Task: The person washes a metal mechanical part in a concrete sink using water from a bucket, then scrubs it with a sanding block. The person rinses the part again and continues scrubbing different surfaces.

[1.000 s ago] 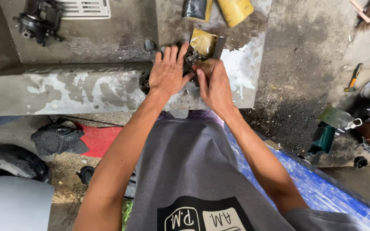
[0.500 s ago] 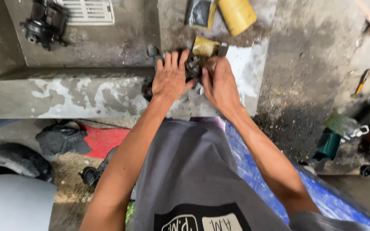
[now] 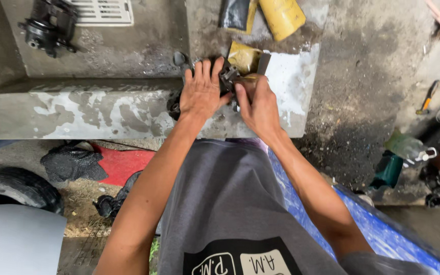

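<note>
1. Hands at work on a dark metal part (image 3: 228,77), seen from above, at the near edge of a stained concrete tabletop (image 3: 103,109).
2. Left hand (image 3: 202,91) laid flat over the left side of the part, fingers spread and pointing away from the body; not closed around anything.
3. Right hand (image 3: 258,104) just beside it on the right, fingers curled in and closed on the part's right side, thumb pressed at the middle.
4. Part itself mostly hidden beneath both hands, greasy black, resting on the tabletop beside a white patch (image 3: 294,84).
5. Yellow rag (image 3: 243,56) touching the part's far side, with a yellow bottle (image 3: 282,16) lying farther back.
6. Black engine piece (image 3: 47,28) well apart at the far left, near a white grate (image 3: 103,11).
7. Below the tabletop, on the ground: red cloth (image 3: 123,163), black tyre (image 3: 16,188), blue tarp (image 3: 378,229) at right.
</note>
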